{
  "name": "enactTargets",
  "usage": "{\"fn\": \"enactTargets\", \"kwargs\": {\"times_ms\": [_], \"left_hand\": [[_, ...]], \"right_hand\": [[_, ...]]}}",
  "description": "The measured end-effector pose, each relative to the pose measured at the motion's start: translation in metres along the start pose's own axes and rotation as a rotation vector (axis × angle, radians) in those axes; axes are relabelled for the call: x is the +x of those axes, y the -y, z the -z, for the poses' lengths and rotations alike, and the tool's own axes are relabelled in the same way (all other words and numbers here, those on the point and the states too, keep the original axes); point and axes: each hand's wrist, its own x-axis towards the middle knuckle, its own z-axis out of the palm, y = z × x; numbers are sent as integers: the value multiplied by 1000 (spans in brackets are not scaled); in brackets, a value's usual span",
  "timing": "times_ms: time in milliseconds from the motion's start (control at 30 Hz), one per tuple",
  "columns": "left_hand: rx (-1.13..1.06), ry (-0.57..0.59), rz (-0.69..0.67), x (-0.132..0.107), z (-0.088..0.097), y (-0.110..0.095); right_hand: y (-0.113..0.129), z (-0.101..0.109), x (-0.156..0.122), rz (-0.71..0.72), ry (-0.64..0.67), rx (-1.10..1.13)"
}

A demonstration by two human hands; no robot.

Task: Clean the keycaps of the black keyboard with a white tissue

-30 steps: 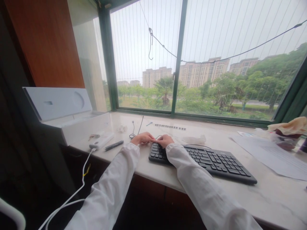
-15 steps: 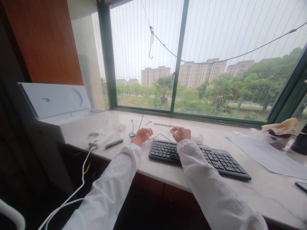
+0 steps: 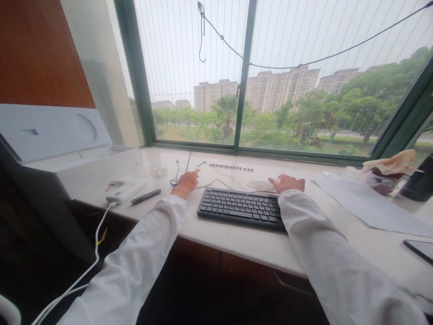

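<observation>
My left hand (image 3: 188, 182) is beside the black cable (image 3: 175, 182), left of the keyboard's far corner. Its index finger stretches toward a thin blue stick (image 3: 202, 163), and nothing shows in its grasp. My right hand (image 3: 288, 183) hovers over or rests just behind the black keyboard (image 3: 240, 207), fingers apart and holding nothing visible. Close to its fingertips lies a pale, see-through item (image 3: 262, 185) whose kind is unclear. A row of small dark pieces, like keycaps (image 3: 231, 167), lines the table behind the keyboard. My right sleeve covers the keyboard's right part.
On the left stand an open white box (image 3: 101, 169), a white power bank-like device (image 3: 126, 190) with a cable, and a black pen (image 3: 145, 197). Paper sheets (image 3: 365, 203), a phone (image 3: 419, 249) and a dark cylindrical object (image 3: 417, 180) are to the right. A window is behind.
My right hand has moved right, away from the row of pieces, and its pinched fingers have spread. My left hand's index finger has straightened. The view has shifted slightly right and down.
</observation>
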Motion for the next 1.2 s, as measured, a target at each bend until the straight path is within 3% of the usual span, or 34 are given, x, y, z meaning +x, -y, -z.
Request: {"fn": "enactTargets", "kwargs": {"times_ms": [267, 433, 500, 633, 833, 1033, 1200], "left_hand": [[109, -3, 45, 5, 6, -13], [127, 90, 135, 38, 4, -22], [140, 109, 165, 60, -2, -23], [164, 141, 187, 105, -20, -24], [177, 151, 145, 156, -49, -23], [189, 145, 95, 190, -69, -20], [173, 151, 91, 196, -75, -19]], "right_hand": [[3, 0, 1, 14, 77, 14], [9, -3, -1, 111, 1, 34], [13, -3, -4, 159, -7, 27], [18, -3, -7, 245, 133, 18], [22, -6, -5, 295, -54, -60], [26, -6, -10, 284, 2, -81], [28, -4, -15, 311, -13, -57]]}}
